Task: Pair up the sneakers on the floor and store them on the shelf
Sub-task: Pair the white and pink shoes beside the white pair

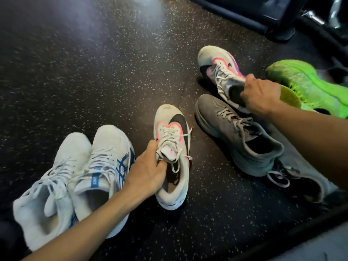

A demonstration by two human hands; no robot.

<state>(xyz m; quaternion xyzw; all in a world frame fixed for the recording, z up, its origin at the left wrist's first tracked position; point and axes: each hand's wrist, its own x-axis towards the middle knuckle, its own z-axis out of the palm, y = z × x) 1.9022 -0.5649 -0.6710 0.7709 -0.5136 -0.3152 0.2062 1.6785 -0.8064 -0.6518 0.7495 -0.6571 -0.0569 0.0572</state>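
The left hand [148, 176] is clamped on the tongue and collar of a white sneaker with pink trim and a black swoosh [173, 147], fingers curled into its opening; the shoe sits sole-down on the speckled dark floor [94, 72], toe pointing away from the person, near the middle of the visible floor. The right hand [260, 95] is closed around the heel collar of the matching white sneaker with pink and purple trim [218, 66], which lies farther off toward the far right of the floor, its toe also aimed away; whether its sole is lifted off the floor cannot be told. The two hands are well apart, each gripping its own shoe. Just beside the left forearm, toward the near left corner of the floor, a pair of white sneakers with blue stripes [90, 172] stands side by side, touching each other. Between the two held shoes and nearer the person lies a grey sneaker [237, 134], and a second grey sneaker [301, 178] lies partly under the right forearm, overlapping the first one's heel. Beyond the right hand, at the right edge, a neon green sneaker [308, 85] lies on its side. Dark equipment [263, 14] fills the far right corner.
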